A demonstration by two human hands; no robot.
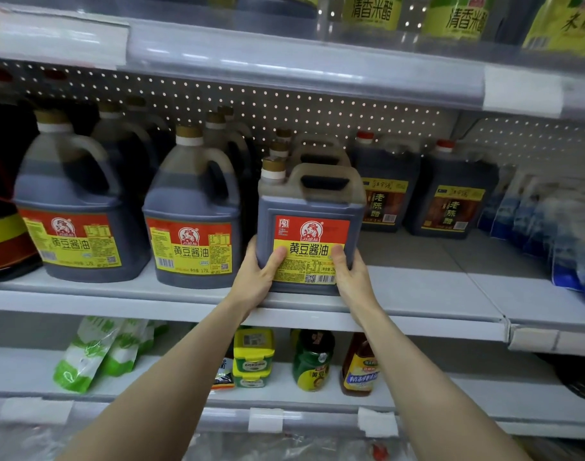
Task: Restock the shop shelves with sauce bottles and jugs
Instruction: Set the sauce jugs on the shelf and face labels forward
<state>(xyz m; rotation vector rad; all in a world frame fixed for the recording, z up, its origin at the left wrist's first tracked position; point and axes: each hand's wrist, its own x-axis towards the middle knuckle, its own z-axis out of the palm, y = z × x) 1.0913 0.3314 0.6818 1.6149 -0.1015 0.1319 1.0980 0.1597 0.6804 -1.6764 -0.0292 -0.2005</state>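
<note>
A square dark soy-sauce jug [309,207] with a red and yellow label and a tan cap stands at the front edge of the middle shelf [417,287]. My left hand [256,276] grips its lower left corner, thumb on the label. My right hand [349,274] grips its lower right corner, thumb also on the label. More jugs of the same shape stand in a row behind it. Two round soy-sauce jugs [73,207] [193,214] with the same label stand to its left.
Two dark vinegar jugs [386,194] [451,197] with red caps stand further back on the right, and blue pouches [550,234] lie at the far right. The lower shelf holds green pouches [91,354], jars and small bottles [359,364]. Green-labelled bottles [372,10] fill the top shelf.
</note>
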